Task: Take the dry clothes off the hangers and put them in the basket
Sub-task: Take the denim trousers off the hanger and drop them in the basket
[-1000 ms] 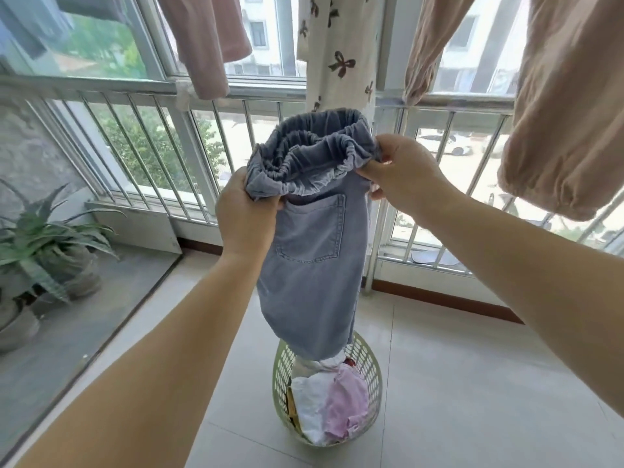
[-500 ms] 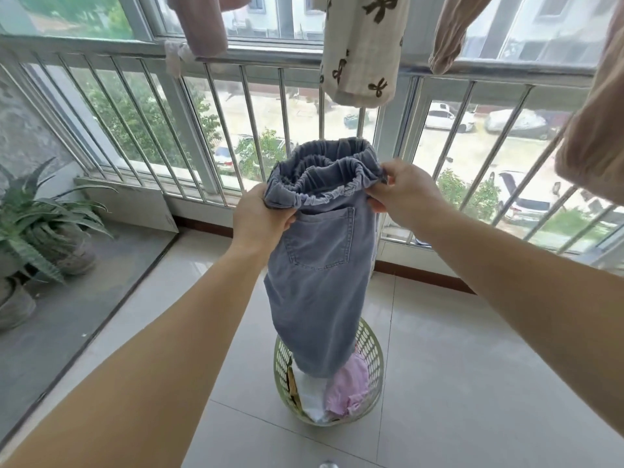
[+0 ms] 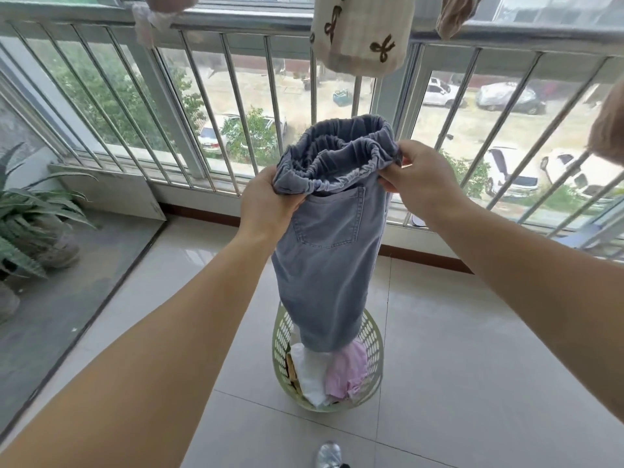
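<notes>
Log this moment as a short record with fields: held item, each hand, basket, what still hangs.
held item: grey-blue jeans, hanging down, their lower end over the basket
left hand: grips the elastic waistband's left side
right hand: pinches the waistband's right side
basket: pale green, on the tiled floor, holding a white garment and a pink garment
still hanging: cream bow-print cloth

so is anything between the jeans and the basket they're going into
Nothing visible. The grey-blue denim jeans hang from both hands straight over the pale green plastic basket, their lower end at its rim above the white and pink clothes inside.
</notes>
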